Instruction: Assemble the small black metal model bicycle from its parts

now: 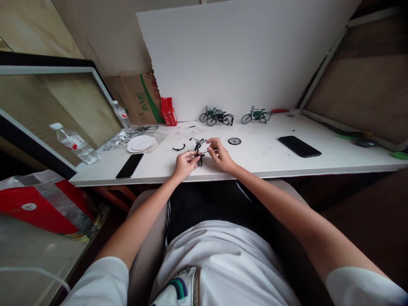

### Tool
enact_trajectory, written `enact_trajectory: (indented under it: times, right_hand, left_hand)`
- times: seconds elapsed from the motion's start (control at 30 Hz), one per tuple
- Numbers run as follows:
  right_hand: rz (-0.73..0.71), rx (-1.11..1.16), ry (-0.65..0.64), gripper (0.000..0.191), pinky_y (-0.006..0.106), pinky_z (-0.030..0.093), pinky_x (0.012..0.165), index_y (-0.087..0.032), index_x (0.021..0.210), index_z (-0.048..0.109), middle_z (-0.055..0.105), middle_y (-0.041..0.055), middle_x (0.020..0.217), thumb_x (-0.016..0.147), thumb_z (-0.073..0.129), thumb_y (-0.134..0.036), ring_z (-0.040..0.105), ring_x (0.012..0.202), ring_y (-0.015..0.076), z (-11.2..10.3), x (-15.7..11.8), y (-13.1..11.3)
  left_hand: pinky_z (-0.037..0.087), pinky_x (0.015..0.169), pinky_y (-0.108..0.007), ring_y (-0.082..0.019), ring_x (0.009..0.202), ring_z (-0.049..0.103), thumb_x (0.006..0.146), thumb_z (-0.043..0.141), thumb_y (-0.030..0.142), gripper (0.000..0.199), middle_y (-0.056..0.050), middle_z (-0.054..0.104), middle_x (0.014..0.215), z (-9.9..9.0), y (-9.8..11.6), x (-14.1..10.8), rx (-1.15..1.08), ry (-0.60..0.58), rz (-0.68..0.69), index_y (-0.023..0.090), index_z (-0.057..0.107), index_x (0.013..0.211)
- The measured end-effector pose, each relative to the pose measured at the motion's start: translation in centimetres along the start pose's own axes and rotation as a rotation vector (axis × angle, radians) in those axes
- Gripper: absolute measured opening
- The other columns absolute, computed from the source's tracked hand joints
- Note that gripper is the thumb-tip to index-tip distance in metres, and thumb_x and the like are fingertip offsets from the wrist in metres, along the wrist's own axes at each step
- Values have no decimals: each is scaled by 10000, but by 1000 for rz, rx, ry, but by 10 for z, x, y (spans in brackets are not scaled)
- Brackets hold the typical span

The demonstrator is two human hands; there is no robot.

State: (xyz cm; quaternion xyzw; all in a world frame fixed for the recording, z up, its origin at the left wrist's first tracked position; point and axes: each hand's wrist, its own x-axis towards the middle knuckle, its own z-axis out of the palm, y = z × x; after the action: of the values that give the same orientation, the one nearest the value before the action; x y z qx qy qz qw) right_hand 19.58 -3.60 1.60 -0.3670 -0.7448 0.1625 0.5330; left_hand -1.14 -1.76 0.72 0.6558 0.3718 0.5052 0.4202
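A partly built model bicycle (199, 144) stands near the table's front edge, its handlebar end pointing away from me. My left hand (185, 165) pinches its dark frame between thumb and fingers. Just right of it, my right hand (221, 157) has its fingers curled and thumb close to the index finger. A thin dark piece shows by those fingertips, too small to name. A loose spoked wheel (234, 141) lies flat beyond my right hand. To the left of the bicycle lies a curved black strip (179, 148), like a mudguard.
Finished model bicycles (256, 115) stand along the white back board (242, 55). A phone (130, 165) lies at left, a larger black phone-like slab (299, 146) at right. White plates (141, 143), a water bottle (76, 144), plastic parts frames (140, 131) and a red box (168, 112) are at left.
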Motion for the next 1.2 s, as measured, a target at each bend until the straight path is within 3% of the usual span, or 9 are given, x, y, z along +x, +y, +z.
enact_trajectory:
  times: [0.2, 0.37, 0.53, 1.2]
  right_hand:
    - [-28, 74, 12, 377, 315, 492, 743, -270, 1326, 457, 569, 27, 965, 1076, 546, -538, 594, 894, 205, 0, 0, 1]
    - [-18, 5, -52, 345, 339, 486, 770, -253, 1295, 524, 613, 62, 1052, 1109, 461, -537, 594, 923, 215, -1, 0, 1]
    - [-25, -8, -37, 347, 370, 475, 878, -235, 1278, 517, 631, 98, 1199, 1135, 391, -525, 589, 946, 208, -1, 0, 2]
    - [25, -8, 19, 374, 380, 483, 875, -248, 1261, 515, 637, 98, 1222, 1113, 421, -578, 586, 934, 213, 0, 0, 0]
  left_hand:
    - [425, 486, -244, -126, 479, 587, 779, 878, 489, 490, -56, 726, 665, -1, -2, 2, -20, 12, -14, 97, 759, 1048]
    - [428, 481, -251, -129, 481, 592, 787, 874, 504, 495, -71, 744, 699, -1, -6, 3, -35, 18, -3, 101, 757, 1049]
    - [415, 478, -249, -120, 486, 585, 786, 871, 522, 537, -87, 762, 734, -1, -7, 4, -42, 9, 5, 87, 757, 1081]
    - [399, 457, -244, -113, 495, 594, 795, 857, 563, 567, -136, 807, 875, -1, -6, 4, -56, -24, 15, 90, 760, 1093]
